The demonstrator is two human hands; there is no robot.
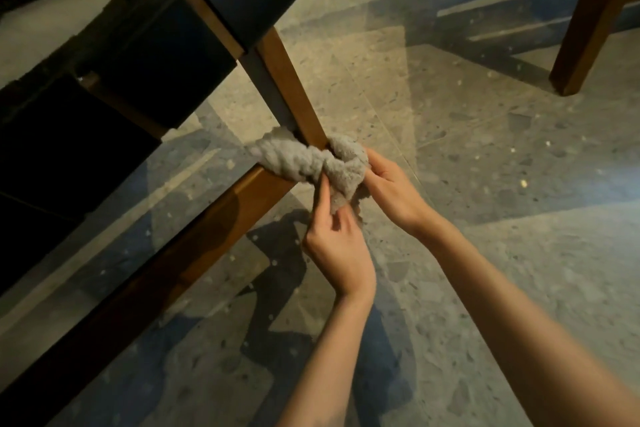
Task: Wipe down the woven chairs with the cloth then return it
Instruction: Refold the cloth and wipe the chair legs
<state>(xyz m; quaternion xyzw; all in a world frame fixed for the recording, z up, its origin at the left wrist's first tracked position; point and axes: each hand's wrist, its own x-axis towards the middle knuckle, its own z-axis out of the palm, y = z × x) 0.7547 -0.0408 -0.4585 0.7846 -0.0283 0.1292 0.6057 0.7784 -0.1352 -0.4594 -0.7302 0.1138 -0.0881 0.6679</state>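
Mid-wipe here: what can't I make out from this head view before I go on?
All in the head view:
- Joint of chair leg and lower rail: covered by the cloth.
- Right hand: fingertips tucked into the cloth's folds.
- Seat: too dark for any weave; cut by the top and left edges.
- Second chair: only one leg shows, cut by the top-right corner.

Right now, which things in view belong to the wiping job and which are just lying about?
In the job: fluffy grey cloth wrapped round the brown wooden chair leg; left hand and right hand, both gripping it.
Just there: second brown wooden leg at upper right; speckled grey terrazzo floor.
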